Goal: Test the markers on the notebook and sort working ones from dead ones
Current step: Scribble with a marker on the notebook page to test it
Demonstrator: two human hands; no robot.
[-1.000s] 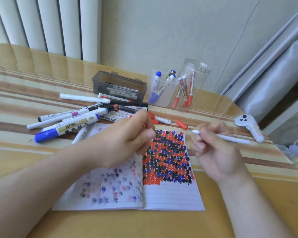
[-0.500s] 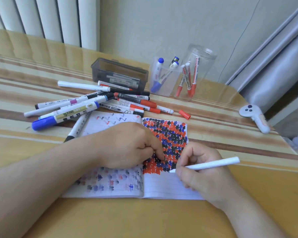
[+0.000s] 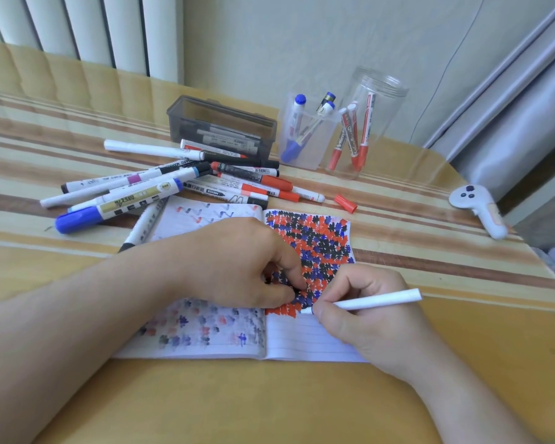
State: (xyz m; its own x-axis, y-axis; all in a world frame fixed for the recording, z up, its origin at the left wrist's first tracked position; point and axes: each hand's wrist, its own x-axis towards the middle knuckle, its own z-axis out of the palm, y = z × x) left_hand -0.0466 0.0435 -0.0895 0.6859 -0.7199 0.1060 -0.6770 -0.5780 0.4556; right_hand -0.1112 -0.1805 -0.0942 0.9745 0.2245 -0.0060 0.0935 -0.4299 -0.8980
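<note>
Pinching a white marker [image 3: 370, 299], the right hand [image 3: 370, 318] tips it onto the scribbled notebook [image 3: 305, 342]; the left hand [image 3: 237, 267], curled, presses the page on the striped surface [image 3: 430, 257].

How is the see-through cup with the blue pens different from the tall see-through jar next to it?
The clear cup is shorter and squarer; the clear jar is taller and round, with a ridged rim. The cup holds blue-capped markers; the jar holds red-capped markers. In the cup the markers poke out above the rim; in the jar they stay below it. Both are transparent, stand upright at the table's far side, and hold markers leaning inside.
</note>
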